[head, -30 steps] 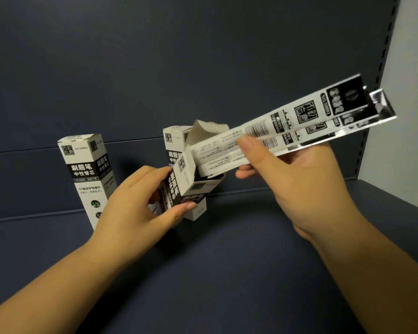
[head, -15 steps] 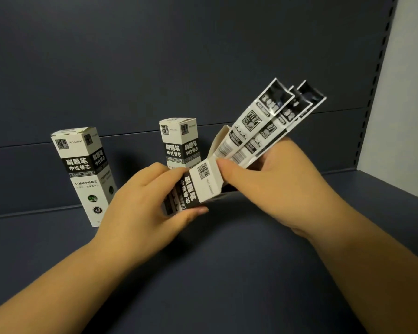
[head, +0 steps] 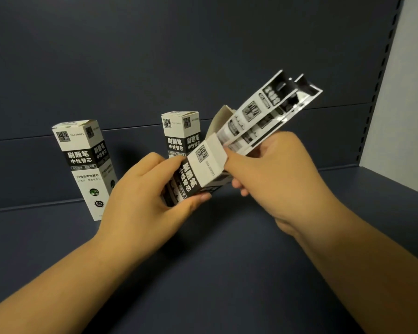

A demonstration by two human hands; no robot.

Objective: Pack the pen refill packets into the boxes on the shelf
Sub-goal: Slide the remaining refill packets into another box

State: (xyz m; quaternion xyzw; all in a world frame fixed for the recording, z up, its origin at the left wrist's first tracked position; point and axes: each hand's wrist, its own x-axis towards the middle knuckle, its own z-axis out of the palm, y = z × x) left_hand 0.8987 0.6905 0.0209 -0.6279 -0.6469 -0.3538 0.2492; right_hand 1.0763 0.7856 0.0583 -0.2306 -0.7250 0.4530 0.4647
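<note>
Left box (head: 86, 165): stands upright on the shelf (head: 203, 273), near the back wall (head: 179, 56), its top flaps shut; white above, a black band with white print across the middle.
Left hand (head: 143, 201): fingers and thumb curled round the lower part of the held box (head: 198, 174), thumb along the near edge, fingers over the far side.
Middle box (head: 181, 133): upright at the back of the shelf, closed, just behind the held box and partly hidden by it.
Held box: lifted off the shelf and tilted, its open end pointing up and to the right, one flap (head: 221, 121) standing open.
Packets (head: 261, 116): a few long black-and-white refill packets, lower ends inside the mouth of the held box, the greater part sticking out up and to the right; upper ends blurred.
Right hand (head: 273, 174): fingers curled round the packets just above the box mouth, thumb tip against the box's white end.
Right wall (head: 405, 104): pale panel beside the shelf.
</note>
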